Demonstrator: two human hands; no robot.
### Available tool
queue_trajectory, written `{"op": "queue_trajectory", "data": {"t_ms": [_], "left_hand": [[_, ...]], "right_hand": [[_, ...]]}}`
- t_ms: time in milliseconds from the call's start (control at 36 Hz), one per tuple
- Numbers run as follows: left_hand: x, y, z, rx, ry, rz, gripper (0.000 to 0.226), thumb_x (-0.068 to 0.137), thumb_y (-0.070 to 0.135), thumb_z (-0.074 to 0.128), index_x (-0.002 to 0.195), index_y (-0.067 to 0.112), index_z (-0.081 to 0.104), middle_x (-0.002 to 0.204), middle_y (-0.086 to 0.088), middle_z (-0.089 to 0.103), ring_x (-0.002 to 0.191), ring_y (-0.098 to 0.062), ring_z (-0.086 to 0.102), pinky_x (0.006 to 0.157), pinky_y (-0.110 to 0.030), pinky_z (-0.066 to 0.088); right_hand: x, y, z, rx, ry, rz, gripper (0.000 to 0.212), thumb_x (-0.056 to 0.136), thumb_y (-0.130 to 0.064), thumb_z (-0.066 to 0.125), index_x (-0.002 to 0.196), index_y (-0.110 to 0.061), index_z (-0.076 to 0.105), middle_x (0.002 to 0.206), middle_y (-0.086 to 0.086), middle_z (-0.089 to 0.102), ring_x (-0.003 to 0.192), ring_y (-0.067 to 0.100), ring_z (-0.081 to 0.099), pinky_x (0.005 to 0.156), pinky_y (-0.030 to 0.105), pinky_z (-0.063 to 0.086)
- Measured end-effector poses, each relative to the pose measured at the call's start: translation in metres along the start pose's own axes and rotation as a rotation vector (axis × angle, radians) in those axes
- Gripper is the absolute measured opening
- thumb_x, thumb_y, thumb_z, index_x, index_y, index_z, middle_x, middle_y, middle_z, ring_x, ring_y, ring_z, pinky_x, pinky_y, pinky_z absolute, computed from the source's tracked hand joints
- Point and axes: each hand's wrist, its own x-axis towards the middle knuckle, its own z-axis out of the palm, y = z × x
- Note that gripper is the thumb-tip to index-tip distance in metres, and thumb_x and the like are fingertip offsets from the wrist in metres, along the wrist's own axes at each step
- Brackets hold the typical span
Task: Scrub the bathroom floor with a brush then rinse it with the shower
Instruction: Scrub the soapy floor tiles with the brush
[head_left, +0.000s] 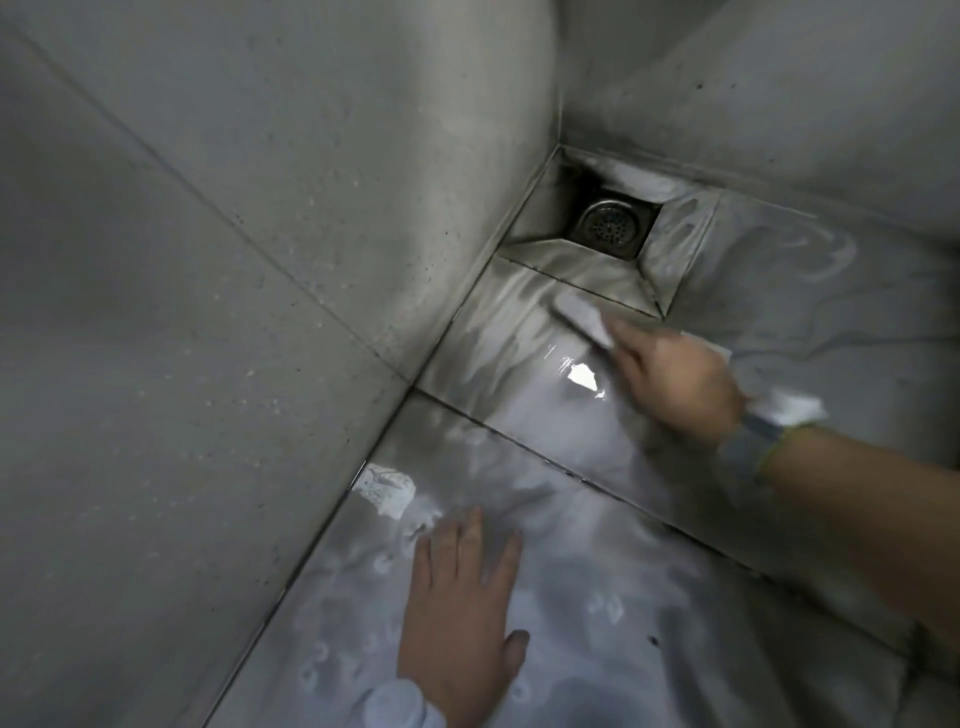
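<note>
my right hand (675, 376) grips the brush (584, 317) to scrub the wet floor (597, 597) near the drain (605, 227); left hand (462, 613) lies spread flat, bracing me

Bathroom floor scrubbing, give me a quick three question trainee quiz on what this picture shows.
1. True or false: the left hand lies flat on the wet floor.
2. Which hand holds the brush?
3. The floor drain sits: A) in the corner where the walls meet, B) under the left hand, C) beside the watch.

Key: 1 true. 2 the right hand. 3 A.
</note>
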Motion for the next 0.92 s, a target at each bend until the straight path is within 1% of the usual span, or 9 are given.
{"op": "queue_trajectory", "data": {"t_ms": [83,194,333,389,500,556,639,806,917], "left_hand": [[0.016,0.015,-0.011,0.041,-0.063,-0.008,0.125,0.052,0.074,0.071,0.159,0.025,0.029,0.163,-0.022,0.029,0.143,-0.053,0.034,0.113,-0.072,0.020],[0.024,0.027,-0.021,0.101,-0.081,-0.010,0.133,0.075,0.067,0.072,0.156,0.030,-0.027,0.165,-0.019,-0.025,0.150,-0.053,-0.012,0.114,-0.071,-0.013],[0.025,0.028,-0.014,0.103,-0.048,-0.018,0.136,0.073,0.067,0.075,0.156,0.028,-0.026,0.165,-0.022,-0.025,0.150,-0.056,-0.009,0.115,-0.071,-0.004],[0.024,0.027,-0.012,0.105,-0.028,0.003,0.134,0.077,0.066,0.072,0.154,0.029,-0.030,0.163,-0.022,-0.029,0.150,-0.055,-0.013,0.115,-0.070,-0.004],[0.027,0.024,-0.002,0.079,-0.068,0.010,0.146,0.057,0.070,0.083,0.161,0.028,-0.010,0.167,-0.027,-0.007,0.148,-0.061,0.007,0.113,-0.075,0.011],[0.029,0.026,-0.004,0.085,-0.049,-0.007,0.144,0.061,0.067,0.083,0.160,0.029,-0.014,0.167,-0.025,-0.015,0.149,-0.060,0.000,0.115,-0.075,0.003],[0.030,0.034,-0.009,0.087,-0.080,-0.049,0.134,0.080,0.058,0.076,0.154,0.028,-0.031,0.159,-0.023,-0.037,0.146,-0.058,-0.022,0.117,-0.070,-0.009],[0.030,0.043,-0.014,0.094,-0.121,-0.078,0.133,0.080,0.053,0.078,0.156,0.024,-0.027,0.159,-0.028,-0.034,0.146,-0.060,-0.020,0.117,-0.068,-0.007],[0.028,0.042,-0.014,0.106,-0.123,-0.074,0.132,0.080,0.053,0.078,0.158,0.024,-0.025,0.159,-0.028,-0.033,0.146,-0.060,-0.019,0.119,-0.068,-0.005]], "right_hand": [[0.028,0.028,-0.019,0.073,0.067,0.284,0.049,0.103,-0.040,0.043,0.151,-0.032,0.041,0.120,0.024,0.067,0.105,0.046,0.064,0.085,0.051,0.055],[-0.004,-0.016,-0.002,0.088,0.019,0.156,0.051,0.102,-0.046,0.041,0.152,-0.038,0.036,0.119,0.018,0.068,0.103,0.041,0.066,0.081,0.046,0.055],[-0.062,-0.055,0.020,-0.023,-0.234,-0.448,0.056,0.099,-0.055,0.028,0.154,-0.047,0.026,0.095,0.000,0.063,0.078,0.030,0.067,0.060,0.037,0.048],[-0.055,-0.042,0.016,0.005,-0.195,-0.384,0.055,0.100,-0.056,0.028,0.155,-0.049,0.022,0.100,0.000,0.065,0.086,0.030,0.068,0.065,0.038,0.052],[-0.006,0.016,0.001,0.103,0.031,0.164,0.051,0.101,-0.052,0.036,0.152,-0.047,0.033,0.113,0.019,0.070,0.099,0.040,0.067,0.078,0.047,0.056],[0.008,0.030,-0.016,0.128,0.092,0.331,0.050,0.102,-0.048,0.038,0.152,-0.041,0.036,0.119,0.022,0.068,0.103,0.045,0.066,0.081,0.049,0.055],[-0.005,0.012,-0.015,0.121,0.063,0.307,0.051,0.104,-0.043,0.041,0.154,-0.036,0.035,0.114,0.024,0.069,0.098,0.045,0.066,0.077,0.048,0.053],[-0.083,-0.043,0.022,-0.010,-0.105,-0.267,0.058,0.099,-0.057,0.027,0.156,-0.046,0.024,0.088,0.001,0.060,0.065,0.031,0.064,0.051,0.038,0.051],[-0.061,-0.003,0.012,0.008,0.037,-0.012,0.055,0.101,-0.052,0.031,0.156,-0.045,0.026,0.102,0.012,0.070,0.084,0.037,0.069,0.066,0.041,0.054]]}}
